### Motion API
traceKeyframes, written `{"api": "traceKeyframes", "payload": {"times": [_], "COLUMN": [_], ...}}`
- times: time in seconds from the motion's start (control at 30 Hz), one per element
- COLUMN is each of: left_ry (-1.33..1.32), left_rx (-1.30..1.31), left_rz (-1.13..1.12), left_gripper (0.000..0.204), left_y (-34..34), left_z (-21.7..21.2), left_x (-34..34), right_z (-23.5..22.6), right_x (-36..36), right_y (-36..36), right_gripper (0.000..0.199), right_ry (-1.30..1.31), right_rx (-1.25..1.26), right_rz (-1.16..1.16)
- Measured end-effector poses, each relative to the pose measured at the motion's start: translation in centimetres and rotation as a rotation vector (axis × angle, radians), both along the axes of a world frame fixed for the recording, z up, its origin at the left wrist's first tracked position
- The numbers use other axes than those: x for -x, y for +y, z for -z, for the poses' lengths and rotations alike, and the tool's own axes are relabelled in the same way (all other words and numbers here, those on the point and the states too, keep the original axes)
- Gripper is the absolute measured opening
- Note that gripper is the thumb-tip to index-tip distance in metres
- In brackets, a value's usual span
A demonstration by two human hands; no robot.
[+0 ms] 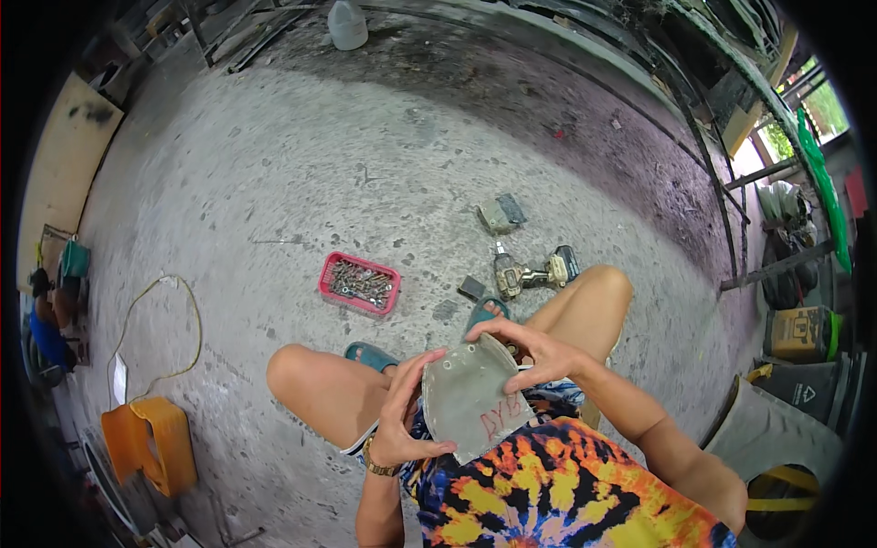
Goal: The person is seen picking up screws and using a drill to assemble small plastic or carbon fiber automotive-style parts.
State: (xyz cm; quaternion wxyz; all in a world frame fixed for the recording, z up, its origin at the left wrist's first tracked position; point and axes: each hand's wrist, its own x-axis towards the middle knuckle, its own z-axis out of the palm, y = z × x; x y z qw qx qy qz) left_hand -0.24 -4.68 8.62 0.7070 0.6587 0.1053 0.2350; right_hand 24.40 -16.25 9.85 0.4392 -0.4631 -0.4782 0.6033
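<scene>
1. Grey plate point(470, 397) — a flat, curved-edged piece with small holes near its rim and red marking on its lower right — sits above the person's lap, between the two knees, held up by both hands.
2. Left hand point(399, 416) grips the plate's left edge: the thumb lies across the lower face near the bottom edge, the fingers wrap behind the left rim. A gold wristwatch point(376, 465) sits on that wrist.
3. Right hand point(533, 352) clasps the upper right corner, its fingers curled over the top edge and spread along it, with the thumb pressing on the right side.
4. Plate's face tilts up toward the camera; its lower edge is just above the tie-dye shorts point(557, 484).
5. Both forearms come in from the lower edge, the right one bent and crossing in from the right.
6. Open concrete floor point(301, 155) lies ahead. Nearest things on it: a cordless drill point(530, 271) just beyond the right knee, a pink basket point(359, 283) of bolts ahead of the left knee, and an orange stool point(151, 443) well off to the left.
</scene>
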Motion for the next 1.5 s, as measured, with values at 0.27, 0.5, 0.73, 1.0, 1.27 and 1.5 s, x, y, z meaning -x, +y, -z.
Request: {"api": "traceKeyframes", "payload": {"times": [0.27,0.5,0.73,1.0,1.27,1.5], "left_ry": [0.019,-0.009,-0.031,0.177,0.236,0.277], "left_rx": [-0.091,-0.078,0.251,0.209,0.552,0.644], "left_rz": [-0.096,-0.116,-0.087,-0.218,-0.387,-0.335], "left_gripper": [0.105,0.107,0.116,0.051,0.031,0.025], "left_y": [-0.4,-0.6,-1.7,-1.7,-2.2,-2.1], "left_z": [-1.4,-0.5,0.9,1.9,4.6,4.4], "left_x": [0.3,0.5,0.4,0.7,0.5,0.2], "right_z": [-0.9,0.7,-0.2,-1.3,-1.6,5.7], "right_x": [0.7,0.7,-0.9,-0.6,-0.4,-3.7], "right_y": [0.1,0.1,0.8,0.9,0.9,-1.7], "right_gripper": [0.074,0.073,0.072,0.074,0.054,0.018], "right_ry": [-0.109,-0.078,-0.246,-0.573,-0.397,-0.266], "right_rx": [-0.112,-0.099,-0.112,-0.136,0.03,0.231], "right_rz": [-0.005,0.015,-0.041,0.044,0.171,0.342]}}
